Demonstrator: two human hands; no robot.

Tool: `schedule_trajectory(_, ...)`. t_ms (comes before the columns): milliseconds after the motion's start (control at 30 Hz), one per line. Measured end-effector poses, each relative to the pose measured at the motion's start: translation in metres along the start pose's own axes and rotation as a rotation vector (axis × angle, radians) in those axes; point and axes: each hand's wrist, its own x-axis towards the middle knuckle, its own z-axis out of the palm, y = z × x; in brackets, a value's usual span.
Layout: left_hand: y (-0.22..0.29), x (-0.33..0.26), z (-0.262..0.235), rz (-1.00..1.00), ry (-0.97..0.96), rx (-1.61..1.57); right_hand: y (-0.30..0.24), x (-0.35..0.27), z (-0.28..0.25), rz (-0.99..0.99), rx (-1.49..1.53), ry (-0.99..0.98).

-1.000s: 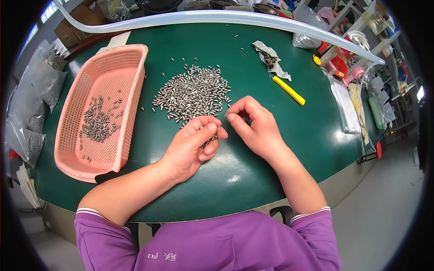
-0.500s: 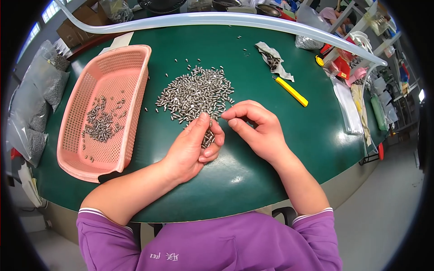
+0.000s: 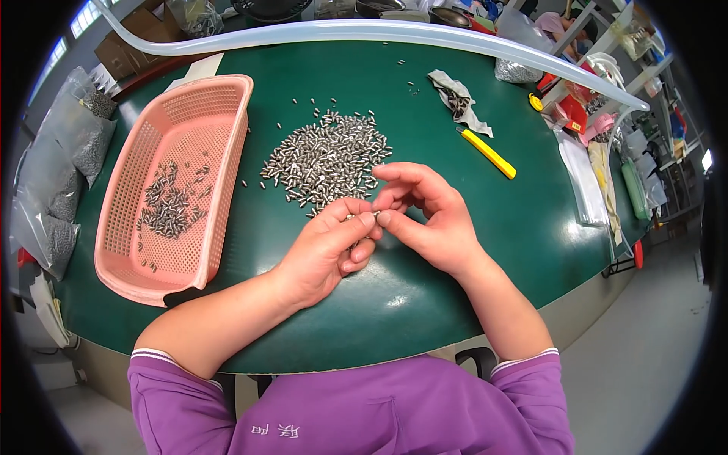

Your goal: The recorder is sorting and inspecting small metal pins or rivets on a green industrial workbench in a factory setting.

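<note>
Over the table in front of me, my left hand (image 3: 322, 246) is curled around several small metal pins, mostly hidden by its fingers. Its thumb and the pinched thumb and forefinger of my right hand (image 3: 432, 216) meet at one small metal pin (image 3: 376, 214). The other fingers of the right hand are bent and raised. Just beyond both hands lies a heap of short silvery metal pins (image 3: 330, 155), with a few strays around it. To the left, a pink perforated plastic basket (image 3: 227, 189) holds a smaller scatter of such pins.
A yellow utility knife (image 3: 489, 154) and a crumpled grey wrapper (image 3: 479, 123) with dark pieces lie at the right on the green table (image 3: 318, 334). Bulging clear bags (image 3: 64, 174) line the left edge. A pale curved tube (image 3: 356, 32) arches across the far side.
My right hand has moved left, its thumb and forefinger now meeting the left thumb at a pin. The left thumb has tipped toward the right. Heap and basket look unchanged.
</note>
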Motion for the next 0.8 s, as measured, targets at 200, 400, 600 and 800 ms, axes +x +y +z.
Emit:
schedule_trajectory(200,-0.001,0.001,-0.002,0.006,-0.025,-0.006,0.003,0.002,-0.001,-0.081,-0.133,0.022)
schedule_trajectory(400,-0.001,0.000,-0.001,0.022,-0.035,-0.036,0.023,0.004,-0.007,-0.129,-0.659,0.006)
schedule_trajectory(600,0.000,0.001,-0.001,0.025,-0.033,-0.035,0.021,0.003,-0.005,-0.178,-0.774,-0.049)
schedule_trajectory(800,0.002,0.000,0.000,0.007,-0.025,-0.037,0.025,0.005,-0.004,-0.049,-0.662,0.034)
